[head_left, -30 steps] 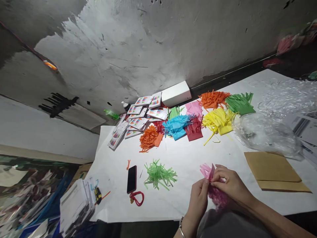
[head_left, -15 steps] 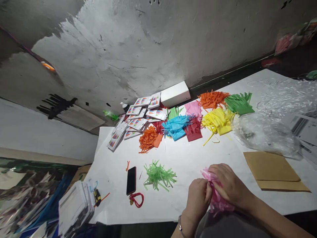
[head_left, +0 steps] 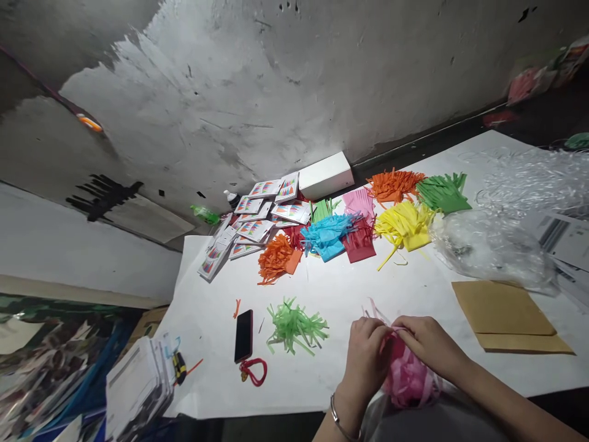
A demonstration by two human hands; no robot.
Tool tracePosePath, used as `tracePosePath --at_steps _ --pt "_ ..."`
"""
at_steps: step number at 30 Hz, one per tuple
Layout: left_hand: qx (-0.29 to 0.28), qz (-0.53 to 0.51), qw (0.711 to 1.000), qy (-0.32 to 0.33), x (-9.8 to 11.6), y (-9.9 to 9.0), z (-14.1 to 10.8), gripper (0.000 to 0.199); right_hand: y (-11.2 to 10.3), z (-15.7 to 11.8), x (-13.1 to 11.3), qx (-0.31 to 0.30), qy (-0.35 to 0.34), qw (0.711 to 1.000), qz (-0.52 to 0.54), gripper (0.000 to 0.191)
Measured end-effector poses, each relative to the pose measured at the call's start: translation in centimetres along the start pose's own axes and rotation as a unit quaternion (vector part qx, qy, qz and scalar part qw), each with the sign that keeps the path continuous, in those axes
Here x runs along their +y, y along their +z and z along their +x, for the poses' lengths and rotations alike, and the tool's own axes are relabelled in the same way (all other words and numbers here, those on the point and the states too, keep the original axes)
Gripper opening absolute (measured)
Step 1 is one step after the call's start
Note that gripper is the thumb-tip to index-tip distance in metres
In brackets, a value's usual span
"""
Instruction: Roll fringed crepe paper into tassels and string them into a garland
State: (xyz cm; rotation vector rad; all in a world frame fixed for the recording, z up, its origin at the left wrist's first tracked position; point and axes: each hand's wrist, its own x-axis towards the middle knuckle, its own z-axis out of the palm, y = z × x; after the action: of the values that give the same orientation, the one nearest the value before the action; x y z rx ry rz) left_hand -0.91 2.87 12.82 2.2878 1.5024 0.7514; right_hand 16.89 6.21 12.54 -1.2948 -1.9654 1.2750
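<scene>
Pink fringe (head_left: 407,376) — go easy on the pinch

It's lower right of frame, btwn L hand (head_left: 364,356) and R hand (head_left: 427,344). Both sets of fingers look clamped on its top end, tho some tips are hidden. IMO a light pinch w/ hands close together is best, so thin strips don't rip. Watch the table (head_left: 317,393) edge at bottom of frame — fringe is right by it. More elbow room left, toward the green bunch (head_left: 297,325); brown envelope (head_left: 506,313) limits the right.
</scene>
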Motion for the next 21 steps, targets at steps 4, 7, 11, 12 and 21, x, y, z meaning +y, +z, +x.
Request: tracePosePath --at_steps 4,7,11,12,21 --pt "0.015 0.044 0.999 0.001 -0.4 0.6 -0.1 0.013 0.1 -0.2 0.0 0.009 0.017 0.999 0.042 0.028" --pt "0.043 0.026 0.999 0.010 -0.8 0.6 -0.4 0.016 -0.1 0.0 0.6 0.042 0.040 0.997 0.055 0.030" --pt "0.090 -0.028 0.995 0.012 -1.3 -0.4 -0.8 0.019 -0.7 0.6 3.5 0.126 0.085 0.988 0.025 0.031" --pt "0.092 -0.049 0.995 0.000 -1.5 -0.7 -1.0 0.020 -0.9 0.7 4.6 0.145 0.097 0.984 0.018 0.031" --pt "0.168 -0.173 0.923 -0.301 -8.8 -4.6 2.9 0.033 -6.8 -2.8 16.0 0.315 0.222 0.919 -0.078 0.029"
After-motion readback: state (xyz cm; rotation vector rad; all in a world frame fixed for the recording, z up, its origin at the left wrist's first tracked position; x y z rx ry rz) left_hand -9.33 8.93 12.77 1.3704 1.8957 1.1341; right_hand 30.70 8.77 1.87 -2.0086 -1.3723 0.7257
